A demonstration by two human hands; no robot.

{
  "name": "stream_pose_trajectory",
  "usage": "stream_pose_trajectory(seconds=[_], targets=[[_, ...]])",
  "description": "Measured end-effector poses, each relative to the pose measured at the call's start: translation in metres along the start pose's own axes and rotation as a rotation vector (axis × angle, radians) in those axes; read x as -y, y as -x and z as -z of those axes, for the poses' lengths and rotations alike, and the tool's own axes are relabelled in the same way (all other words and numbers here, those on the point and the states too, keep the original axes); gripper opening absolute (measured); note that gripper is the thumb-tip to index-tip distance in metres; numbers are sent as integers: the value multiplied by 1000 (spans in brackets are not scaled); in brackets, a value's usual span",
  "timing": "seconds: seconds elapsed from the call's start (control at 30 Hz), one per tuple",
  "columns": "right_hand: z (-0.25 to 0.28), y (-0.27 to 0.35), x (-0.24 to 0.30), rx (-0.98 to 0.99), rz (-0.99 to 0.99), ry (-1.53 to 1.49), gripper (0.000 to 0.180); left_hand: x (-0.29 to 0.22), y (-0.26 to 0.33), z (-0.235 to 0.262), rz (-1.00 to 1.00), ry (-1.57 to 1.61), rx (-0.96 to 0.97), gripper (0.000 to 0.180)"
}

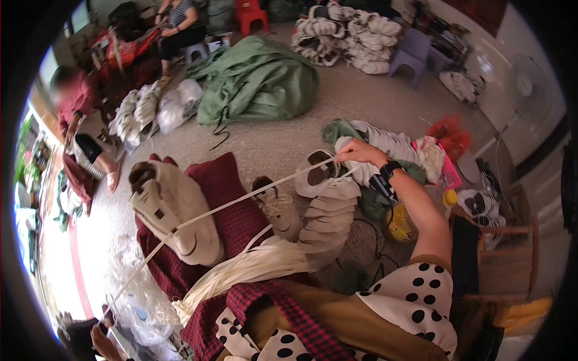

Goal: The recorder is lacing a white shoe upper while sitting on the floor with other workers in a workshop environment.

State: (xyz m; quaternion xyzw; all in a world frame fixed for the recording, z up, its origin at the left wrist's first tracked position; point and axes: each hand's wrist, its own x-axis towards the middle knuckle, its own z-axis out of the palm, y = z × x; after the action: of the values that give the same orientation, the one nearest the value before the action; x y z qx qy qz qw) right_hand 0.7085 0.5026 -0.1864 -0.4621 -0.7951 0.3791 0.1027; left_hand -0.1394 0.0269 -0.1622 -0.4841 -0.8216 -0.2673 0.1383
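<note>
My right hand [359, 153], with a dark watch on its wrist, is raised at right of centre. Its fingers pinch a cream shoelace [253, 191]. The lace stretches taut to the lower left, crossing a beige sneaker [176, 213] that lies on a dark red checked cushion [220, 195]. At the lace's far end, a brownish shape at the lower left edge may be my left hand [101, 338]; its fingers cannot be made out. Across my lap lies a bundle of cream laces [247, 271]. A second beige sneaker [278, 209] stands beyond the cushion.
A row of nested beige shoes [328, 222] runs right of the second sneaker. Farther off lie a green sack [259, 84] and piled shoes [367, 36]. A yellow bottle [399, 222] and wooden stool [509, 259] are at right. Two people sit at far left; clear plastic [135, 289] lies near left.
</note>
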Motion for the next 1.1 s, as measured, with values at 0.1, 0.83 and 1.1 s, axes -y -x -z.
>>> stream_pose_trajectory(seconds=[0.1, 0.83, 1.1], targets=[[2, 19, -2, -16, -69, 8, 25, -10, -27, -24, -63, 23, 27, 16], [-47, 139, -28, -497, 123, 544, 17, 26, 165, 28, 299, -157, -198, 14], [-47, 141, -42, -529, 27, 451, 17, 30, 236, 30, 450, -201, -319, 13]])
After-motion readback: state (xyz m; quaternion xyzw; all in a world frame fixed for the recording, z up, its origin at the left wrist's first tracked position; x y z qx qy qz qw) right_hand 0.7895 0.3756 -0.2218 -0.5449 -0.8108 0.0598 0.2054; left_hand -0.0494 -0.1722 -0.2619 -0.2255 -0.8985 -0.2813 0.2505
